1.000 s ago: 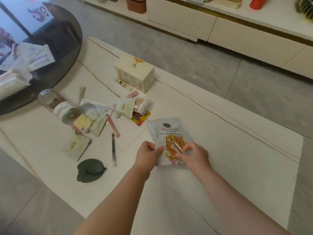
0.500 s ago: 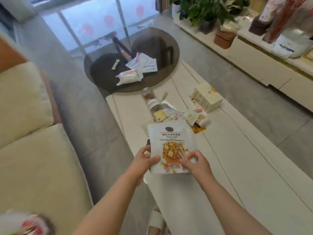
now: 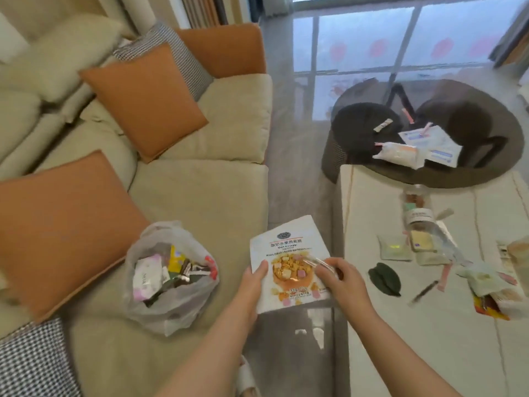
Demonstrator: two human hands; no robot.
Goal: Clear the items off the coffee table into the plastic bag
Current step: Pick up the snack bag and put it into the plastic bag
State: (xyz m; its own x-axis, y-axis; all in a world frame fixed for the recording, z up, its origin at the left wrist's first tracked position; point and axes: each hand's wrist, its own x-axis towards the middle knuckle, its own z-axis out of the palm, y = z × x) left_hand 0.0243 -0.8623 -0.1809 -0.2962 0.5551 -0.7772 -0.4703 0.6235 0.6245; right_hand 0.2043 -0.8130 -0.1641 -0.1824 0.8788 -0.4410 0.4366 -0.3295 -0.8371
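Head view showed both hands, left hand [image 3: 253,277] and right hand [image 3: 342,277], gripping the oat pouch [image 3: 289,259], now lifted off the coffee table [image 3: 429,333] and halfway toward the plastic bag [image 3: 171,296] on the sofa [image 3: 206,213].

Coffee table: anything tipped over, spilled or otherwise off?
Yes. The glass jar lies on its side on the coffee table beside scattered packets; nothing seems to have spilled from it. The plastic bag sits on the sofa, not the table. Both hands hold the cereal pouch over the gap between.
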